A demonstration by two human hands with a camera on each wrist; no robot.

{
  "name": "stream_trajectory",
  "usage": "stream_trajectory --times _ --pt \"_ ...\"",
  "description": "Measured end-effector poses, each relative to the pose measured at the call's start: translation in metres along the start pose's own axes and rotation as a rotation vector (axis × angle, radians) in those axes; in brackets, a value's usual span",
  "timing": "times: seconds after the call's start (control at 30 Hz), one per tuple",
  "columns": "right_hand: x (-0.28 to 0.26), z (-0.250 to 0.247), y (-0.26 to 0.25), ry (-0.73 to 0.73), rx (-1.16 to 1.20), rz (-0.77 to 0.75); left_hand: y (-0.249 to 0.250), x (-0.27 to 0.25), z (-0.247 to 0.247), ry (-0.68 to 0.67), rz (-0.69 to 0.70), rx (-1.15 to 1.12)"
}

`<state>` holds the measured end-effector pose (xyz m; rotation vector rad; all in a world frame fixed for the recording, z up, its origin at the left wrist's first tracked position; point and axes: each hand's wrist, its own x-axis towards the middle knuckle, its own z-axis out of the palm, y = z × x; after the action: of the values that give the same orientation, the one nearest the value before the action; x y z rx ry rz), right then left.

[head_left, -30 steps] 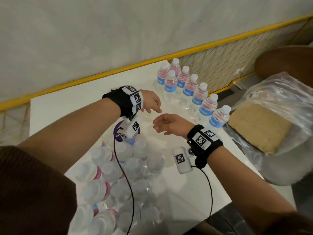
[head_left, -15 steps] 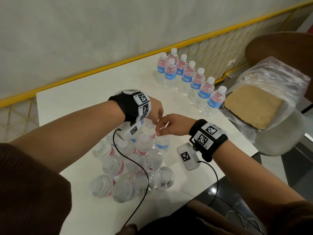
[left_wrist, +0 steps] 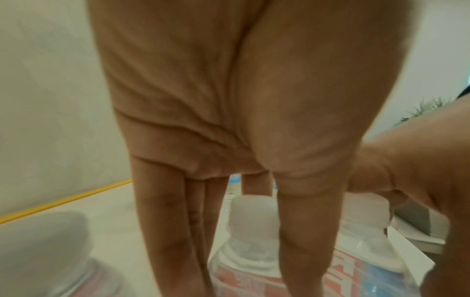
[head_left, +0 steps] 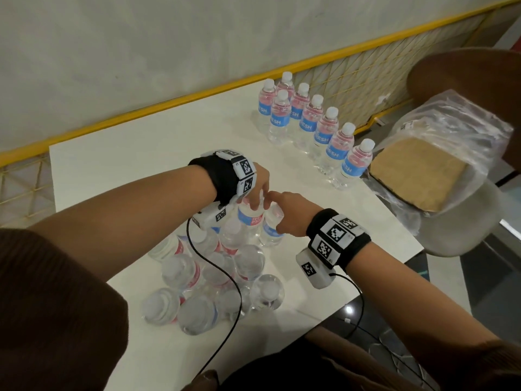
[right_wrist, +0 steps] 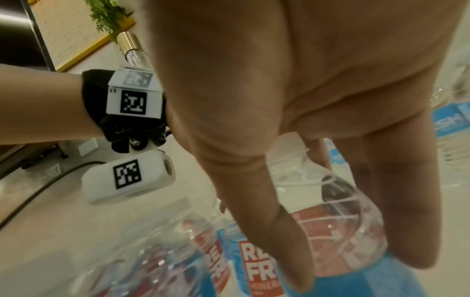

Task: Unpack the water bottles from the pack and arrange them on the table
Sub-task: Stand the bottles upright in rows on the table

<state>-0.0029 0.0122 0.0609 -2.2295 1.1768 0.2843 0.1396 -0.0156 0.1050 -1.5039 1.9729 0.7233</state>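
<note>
Head view shows our left hand (head_left: 258, 183) and right hand (head_left: 290, 214) each closing fingers around a bottle neck at the far edge of the pack (head_left: 220, 266), near the table (head_left: 127, 165) front, to lift them toward the far-right row (head_left: 313, 122).

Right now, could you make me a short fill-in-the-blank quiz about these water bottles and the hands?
1. The bottles lined up by the yellow rail stand ____.
2. Every cap in that line is ____.
3. Both hands reach the top of a bottle at the far end of the ____.
4. The brown cardboard lies inside a clear ____ bag.

Missing: upright; white; pack; plastic
</note>
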Motion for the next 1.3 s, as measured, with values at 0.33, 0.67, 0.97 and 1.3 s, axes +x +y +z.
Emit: stream_trajectory --times 0.33,0.67,0.97,1.3 --pt "0.037 -0.059 0.057 0.068 0.037 0.150 0.008 0.056 -0.035 0.269 -0.060 -0.206" --pt "0.088 -0.067 0.105 0.422 0.392 0.057 -0.009 0.104 -0.062 0.536 -0.274 -0.422" --pt "0.100 -0.051 0.120 0.491 0.676 0.130 -0.024 0.113 -0.065 0.396 -0.199 -0.898" --pt "0.121 -0.039 0.132 0.403 0.693 0.287 -0.023 0.147 -0.070 0.601 -0.251 -1.077"
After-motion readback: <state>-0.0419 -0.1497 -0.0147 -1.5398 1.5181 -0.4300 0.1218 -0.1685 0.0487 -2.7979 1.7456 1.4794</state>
